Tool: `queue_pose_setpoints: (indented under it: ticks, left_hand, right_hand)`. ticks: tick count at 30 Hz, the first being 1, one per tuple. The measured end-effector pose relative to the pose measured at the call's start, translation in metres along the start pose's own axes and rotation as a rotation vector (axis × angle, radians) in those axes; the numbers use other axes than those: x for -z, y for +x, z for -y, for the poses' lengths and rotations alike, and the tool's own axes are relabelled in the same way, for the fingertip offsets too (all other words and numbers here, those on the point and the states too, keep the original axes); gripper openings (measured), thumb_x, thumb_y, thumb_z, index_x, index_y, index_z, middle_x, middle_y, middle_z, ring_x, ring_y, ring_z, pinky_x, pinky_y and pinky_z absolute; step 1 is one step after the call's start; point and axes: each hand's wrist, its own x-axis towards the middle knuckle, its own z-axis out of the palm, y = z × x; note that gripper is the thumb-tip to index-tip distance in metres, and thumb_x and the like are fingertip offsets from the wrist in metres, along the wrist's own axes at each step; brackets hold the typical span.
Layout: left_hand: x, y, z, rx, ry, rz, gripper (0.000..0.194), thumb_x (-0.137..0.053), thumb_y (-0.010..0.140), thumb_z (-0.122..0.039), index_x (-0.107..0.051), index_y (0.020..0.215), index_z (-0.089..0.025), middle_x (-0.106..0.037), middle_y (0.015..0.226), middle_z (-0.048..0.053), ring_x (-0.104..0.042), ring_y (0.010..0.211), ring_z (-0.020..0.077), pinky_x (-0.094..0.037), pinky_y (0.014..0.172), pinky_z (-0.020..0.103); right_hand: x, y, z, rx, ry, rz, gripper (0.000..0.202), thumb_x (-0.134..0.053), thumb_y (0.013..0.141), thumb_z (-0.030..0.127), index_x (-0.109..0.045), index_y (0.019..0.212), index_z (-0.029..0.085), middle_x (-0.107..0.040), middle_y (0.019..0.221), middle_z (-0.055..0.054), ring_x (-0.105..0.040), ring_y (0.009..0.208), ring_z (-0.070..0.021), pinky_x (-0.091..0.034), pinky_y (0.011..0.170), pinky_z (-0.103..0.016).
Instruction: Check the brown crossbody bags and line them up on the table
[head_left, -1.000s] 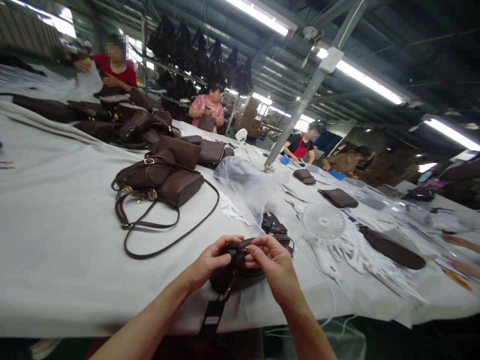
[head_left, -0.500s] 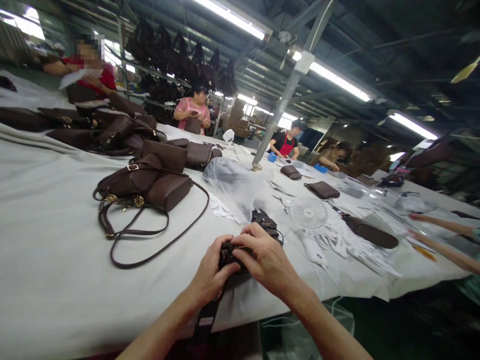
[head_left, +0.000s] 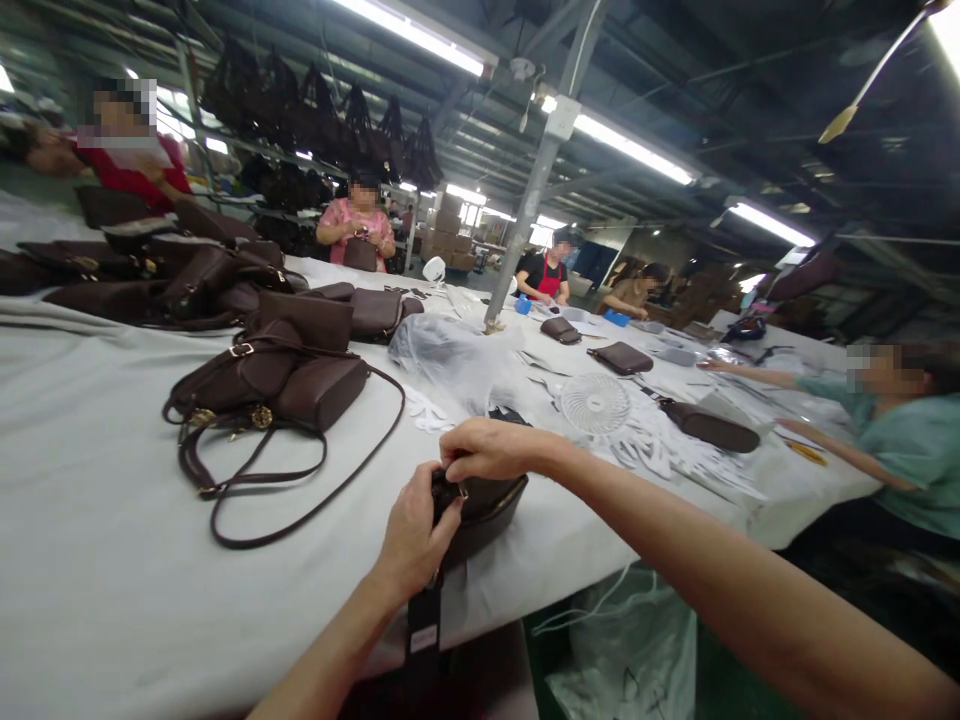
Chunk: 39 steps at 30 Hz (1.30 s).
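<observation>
A small dark brown handbag [head_left: 487, 515] lies in front of me near the table's front edge. My left hand [head_left: 412, 530] is closed round its left end, the thumb on the near side. My right hand [head_left: 484, 450] reaches over the top from the right, its fingers bent and pinched at that same end beside a small gold metal fitting [head_left: 463, 490]. What those fingertips hold is hidden. Below my left hand a dark strap [head_left: 424, 610] with a pale label hangs over the table edge. Dark items [head_left: 510, 415] behind my right hand are mostly covered.
To the left lie a brown handbag [head_left: 330, 393] with a looped strap and a pile of brown bags [head_left: 202, 280]. Beyond my hands are clear plastic [head_left: 457, 360], a white fan [head_left: 596, 403], white strips [head_left: 649, 440] and a metal post [head_left: 517, 220]. Co-workers sit around the table.
My right hand has moved left across the bag's top, uncovering the bag's right side. My left hand keeps hold. The view has turned right, bringing a co-worker in a green top into sight.
</observation>
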Motion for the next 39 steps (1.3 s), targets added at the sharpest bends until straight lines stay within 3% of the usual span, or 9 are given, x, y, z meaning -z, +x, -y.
queue_pose_setpoints:
  ticks: [5,9,11,15,19,23,28,31,39]
  left_hand:
    - [-0.003,-0.002,0.000,-0.025,0.108,-0.039,0.018,-0.047,0.087,-0.025,-0.044,0.105,-0.023,-0.059,0.097,0.005,-0.060,0.089,0.0238,-0.048,0.079,0.038]
    - [-0.005,-0.001,0.003,-0.017,0.142,-0.061,0.014,-0.047,0.088,-0.025,-0.045,0.101,-0.023,-0.058,0.093,0.005,-0.061,0.089,0.0239,-0.048,0.078,0.038]
    - [-0.007,0.001,0.004,-0.005,0.142,-0.068,0.016,-0.047,0.088,-0.025,-0.045,0.104,-0.023,-0.059,0.095,0.005,-0.061,0.090,0.0245,-0.049,0.079,0.039]
    - [-0.012,0.003,0.009,0.014,0.056,-0.080,0.028,-0.048,0.089,-0.027,-0.042,0.116,-0.022,-0.060,0.106,0.008,-0.062,0.100,0.0256,-0.049,0.087,0.044]
    - [-0.017,0.000,0.018,-0.056,-0.060,-0.125,0.045,-0.050,0.087,-0.030,-0.038,0.130,-0.021,-0.054,0.130,0.013,-0.054,0.121,0.0272,-0.045,0.101,0.047]
    - [-0.015,-0.001,0.021,-0.081,-0.107,-0.085,0.047,-0.051,0.086,-0.029,-0.040,0.131,-0.019,-0.055,0.131,0.014,-0.053,0.123,0.0274,-0.043,0.104,0.047]
    - [-0.009,-0.002,0.011,-0.032,-0.174,-0.041,0.041,-0.053,0.085,-0.024,-0.045,0.124,-0.020,-0.060,0.122,0.011,-0.058,0.114,0.0256,-0.045,0.100,0.044]
    - [-0.008,-0.003,0.008,-0.016,-0.223,-0.048,0.040,-0.053,0.084,-0.022,-0.045,0.123,-0.021,-0.060,0.121,0.010,-0.058,0.114,0.0247,-0.045,0.099,0.043]
    - [-0.014,-0.002,0.018,-0.028,-0.343,-0.032,0.042,-0.059,0.079,-0.026,-0.048,0.119,-0.019,-0.061,0.114,0.009,-0.058,0.107,0.0249,-0.045,0.094,0.042]
  right_hand:
    - [-0.005,-0.004,-0.016,0.044,0.358,0.014,0.007,-0.060,0.078,0.016,-0.060,0.071,0.017,-0.053,0.062,0.007,-0.047,0.061,-0.0099,-0.036,0.058,-0.020]
    - [-0.010,-0.005,-0.013,0.034,0.511,-0.016,0.010,-0.058,0.080,0.018,-0.056,0.070,0.017,-0.053,0.062,0.007,-0.048,0.061,-0.0099,-0.038,0.060,-0.020]
    - [-0.010,-0.008,-0.006,-0.009,0.478,-0.135,0.007,-0.057,0.079,0.016,-0.057,0.072,0.017,-0.054,0.064,0.006,-0.050,0.062,-0.0101,-0.039,0.061,-0.020]
    - [-0.019,-0.027,0.015,-0.225,0.202,-0.597,0.008,-0.054,0.082,0.014,-0.059,0.078,0.018,-0.060,0.070,0.003,-0.053,0.063,-0.0109,-0.039,0.062,-0.022]
    - [-0.056,-0.047,0.029,-0.420,0.160,-0.615,0.009,-0.063,0.080,0.020,-0.058,0.072,0.019,-0.063,0.063,0.001,-0.057,0.059,-0.0138,-0.037,0.055,-0.023]
    - [-0.097,-0.045,0.026,-0.397,0.265,-0.778,0.005,-0.057,0.083,0.017,-0.060,0.086,0.019,-0.069,0.079,-0.003,-0.063,0.071,-0.0169,-0.046,0.064,-0.025]
    - [-0.108,-0.035,0.021,-0.337,0.101,-0.985,0.024,-0.037,0.091,0.016,-0.061,0.086,0.018,-0.064,0.087,-0.009,-0.060,0.082,-0.0205,-0.047,0.076,-0.033]
    - [-0.100,-0.036,0.019,-0.329,0.177,-0.970,0.020,-0.041,0.089,0.021,-0.059,0.080,0.018,-0.062,0.081,-0.006,-0.058,0.078,-0.0189,-0.047,0.072,-0.031]
    - [-0.083,-0.038,0.004,-0.397,0.738,-0.636,0.026,-0.048,0.085,0.033,-0.051,0.064,0.019,-0.049,0.052,0.005,-0.041,0.041,-0.0068,-0.032,0.043,-0.020]
